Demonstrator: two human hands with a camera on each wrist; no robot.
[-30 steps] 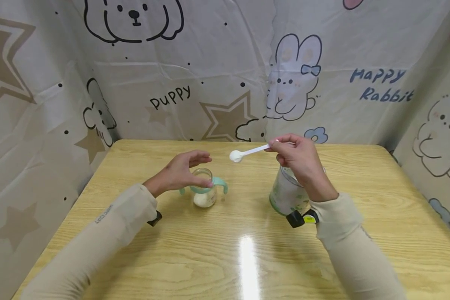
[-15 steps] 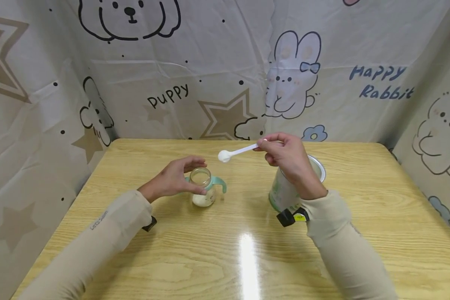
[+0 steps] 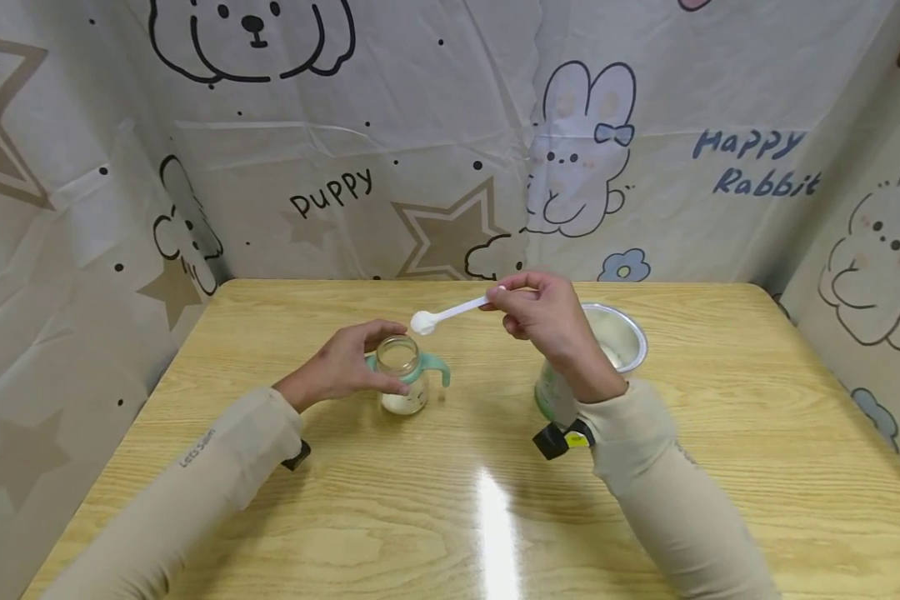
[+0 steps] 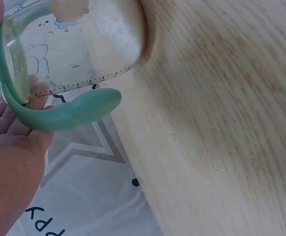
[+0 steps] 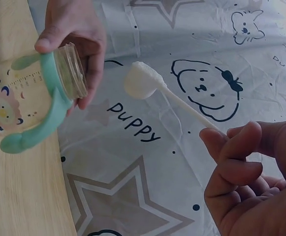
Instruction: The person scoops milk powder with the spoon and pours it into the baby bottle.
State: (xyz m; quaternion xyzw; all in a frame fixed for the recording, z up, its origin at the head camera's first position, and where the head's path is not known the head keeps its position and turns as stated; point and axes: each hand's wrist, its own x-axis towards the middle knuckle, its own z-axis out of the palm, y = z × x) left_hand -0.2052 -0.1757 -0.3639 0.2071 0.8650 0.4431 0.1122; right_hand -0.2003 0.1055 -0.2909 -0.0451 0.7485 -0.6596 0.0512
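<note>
Head view: one filled scoop [image 3: 453, 312] near the open mouth of one bottle [image 3: 417, 392]

At left, the left hand [image 3: 345, 367], one of two, thumb and fingers curled round the bottle's collar. Bottle upright on the wooden table [image 3: 390, 517], long axis vertical, mouth upward; clear sides, two mint-green handles [image 5: 52, 118], measuring marks, one printed animal face [image 5: 4, 108], pale powder [image 4: 120, 37] at the bottom. Next rightward, the scoop in mid-air, apart from the bottle: bowl end pointing left, long axis slanting down to the bowl; white, long-handled, heaped with white powder [image 5: 146, 73]. At the handle's other end, the right hand [image 3: 551, 317], thumb and fingers pinching. Rightmost, partly hidden behind that hand and wrist, one can [image 3: 553, 400]: open, silvery rim, green near the base.
</note>
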